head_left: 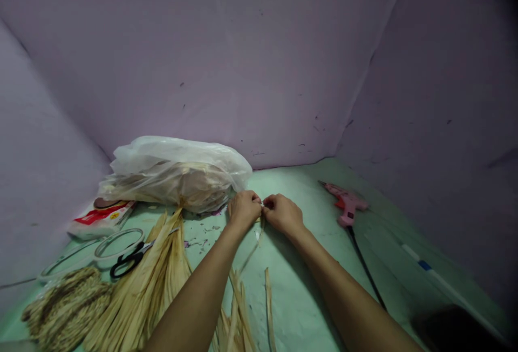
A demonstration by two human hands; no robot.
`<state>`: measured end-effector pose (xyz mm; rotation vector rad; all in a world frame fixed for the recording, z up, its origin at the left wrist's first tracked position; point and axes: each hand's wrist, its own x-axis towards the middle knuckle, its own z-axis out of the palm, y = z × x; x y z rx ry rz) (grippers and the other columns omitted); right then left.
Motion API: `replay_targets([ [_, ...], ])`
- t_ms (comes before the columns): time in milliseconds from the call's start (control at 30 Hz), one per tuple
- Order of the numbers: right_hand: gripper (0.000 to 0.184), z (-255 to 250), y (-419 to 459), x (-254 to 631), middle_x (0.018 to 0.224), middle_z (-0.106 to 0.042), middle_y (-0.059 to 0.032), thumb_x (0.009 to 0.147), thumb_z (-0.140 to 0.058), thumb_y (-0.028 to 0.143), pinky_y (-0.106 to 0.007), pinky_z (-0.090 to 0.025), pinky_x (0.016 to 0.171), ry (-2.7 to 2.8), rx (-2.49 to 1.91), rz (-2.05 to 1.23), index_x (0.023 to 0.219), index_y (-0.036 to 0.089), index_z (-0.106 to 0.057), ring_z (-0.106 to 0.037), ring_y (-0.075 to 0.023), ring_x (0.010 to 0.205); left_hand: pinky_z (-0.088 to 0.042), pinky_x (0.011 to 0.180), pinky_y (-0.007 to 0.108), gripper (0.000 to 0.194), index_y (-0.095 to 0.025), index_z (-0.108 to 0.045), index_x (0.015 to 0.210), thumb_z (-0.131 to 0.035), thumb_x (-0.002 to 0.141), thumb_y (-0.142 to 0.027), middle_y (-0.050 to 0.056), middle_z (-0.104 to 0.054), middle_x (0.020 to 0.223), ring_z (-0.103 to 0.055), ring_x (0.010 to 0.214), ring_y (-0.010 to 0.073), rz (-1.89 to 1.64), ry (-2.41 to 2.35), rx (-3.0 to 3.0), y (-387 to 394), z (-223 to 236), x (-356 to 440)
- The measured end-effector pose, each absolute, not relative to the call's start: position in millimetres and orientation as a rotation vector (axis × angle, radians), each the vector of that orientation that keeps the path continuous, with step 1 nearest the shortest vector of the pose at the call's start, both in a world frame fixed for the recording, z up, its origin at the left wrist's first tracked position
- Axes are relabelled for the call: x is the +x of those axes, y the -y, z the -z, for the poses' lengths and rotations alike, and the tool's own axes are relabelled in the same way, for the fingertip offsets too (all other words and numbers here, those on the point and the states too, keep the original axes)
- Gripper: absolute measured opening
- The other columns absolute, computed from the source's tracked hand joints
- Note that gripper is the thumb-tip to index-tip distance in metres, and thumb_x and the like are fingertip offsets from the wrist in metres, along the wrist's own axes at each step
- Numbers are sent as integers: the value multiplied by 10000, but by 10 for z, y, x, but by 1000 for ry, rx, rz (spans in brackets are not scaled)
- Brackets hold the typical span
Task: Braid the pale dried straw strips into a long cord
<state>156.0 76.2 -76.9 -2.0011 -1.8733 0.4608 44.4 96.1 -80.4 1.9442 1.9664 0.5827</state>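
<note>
My left hand (244,209) and my right hand (284,214) meet above the green table surface, fingers closed in a pinch and fingertips almost touching. Between them they grip a narrow dried fibre strip (254,250), whose tail hangs down toward me. What lies right at the fingertips is too small to make out. Left of my left forearm spreads a bundle of pale dried fibre strips (156,282). More loose strips (239,309) lie between my forearms, and a single strip (269,309) lies apart from them.
A clear plastic bag (178,174) of fibre stands against the back wall. To the left are a red-and-white packet (103,218), black-handled scissors (128,261), white rings (119,243) and a braided fibre coil (67,306). A pink glue gun (347,203) lies right, its black cord trailing toward me.
</note>
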Motion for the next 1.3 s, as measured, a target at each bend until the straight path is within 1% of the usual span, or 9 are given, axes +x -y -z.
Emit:
replay_targets([
  [200, 258, 761, -765, 1576, 901, -647, -28, 706, -477, 378, -239, -326, 563, 1864, -2002, -490, 870, 266, -641, -575, -179, 793, -348, 604, 251, 203, -238, -653, 758, -463, 722, -300, 43, -654, 786, -560, 739, 178, -633, -1968, 1897, -950, 817, 467],
  [333, 234, 731, -727, 1598, 841, -654, -41, 675, -499, 371, -245, -310, 538, 1886, -2056, -451, 810, 242, -640, -572, -190, 763, -364, 658, 256, 255, -227, -625, 914, -472, 717, -282, 60, -650, 861, -560, 786, 178, -663, -2011, 1890, -925, 733, 440],
  [500, 216, 731, -706, 1629, 790, -659, -70, 641, -546, 352, -245, -290, 520, 1983, -2033, -431, 757, 203, -652, -569, -187, 718, -357, 582, 246, 173, -184, -658, 716, -522, 628, -244, 54, -644, 718, -542, 652, 162, -370, -1878, 1978, -850, 648, 364],
  [700, 224, 754, -759, 1678, 685, -644, -77, 645, -547, 351, -236, -277, 497, 1991, -1974, -548, 707, 176, -671, -540, -151, 617, -342, 554, 247, 166, -196, -659, 664, -526, 601, -272, 45, -626, 652, -524, 613, 159, -367, -1730, 2074, -810, 700, 343],
  [800, 236, 775, -793, 1677, 551, -581, -52, 642, -533, 348, -230, -255, 457, 1889, -1978, -709, 635, 149, -660, -479, -122, 511, -351, 576, 245, 195, -188, -659, 708, -496, 636, -266, 54, -636, 696, -529, 637, 152, -488, -1711, 2033, -836, 687, 354],
  [933, 189, 803, -810, 1661, 414, -446, 18, 615, -546, 291, -212, -227, 399, 1596, -1890, -1138, 557, 120, -603, -339, -62, 372, -359, 597, 252, 222, -176, -657, 739, -467, 664, -260, 65, -632, 724, -530, 665, 157, -685, -1898, 1893, -851, 600, 361],
  [1033, 151, 796, -796, 1656, 379, -409, 41, 613, -543, 240, -207, -199, 370, 1430, -1769, -1333, 527, 117, -565, -266, -40, 333, -346, 527, 248, 224, -147, -653, 631, -530, 620, -333, 63, -591, 595, -505, 580, 155, -523, -1842, 1797, -819, 561, 367],
  [1133, 98, 786, -776, 1654, 401, -452, 34, 604, -525, 176, -200, -200, 365, 1340, -1714, -1411, 551, 112, -575, -275, -34, 334, -317, 467, 244, 231, -130, -641, 551, -594, 548, -356, 53, -545, 503, -480, 512, 150, -355, -1796, 1735, -787, 600, 370],
  [1300, 110, 781, -755, 1667, 370, -419, 41, 598, -525, 180, -200, -189, 360, 1343, -1678, -1407, 519, 115, -564, -271, -36, 330, -314, 464, 223, 189, -141, -672, 637, -575, 542, -272, 26, -554, 498, -482, 503, 130, -427, -1811, 1676, -828, 726, 330],
])
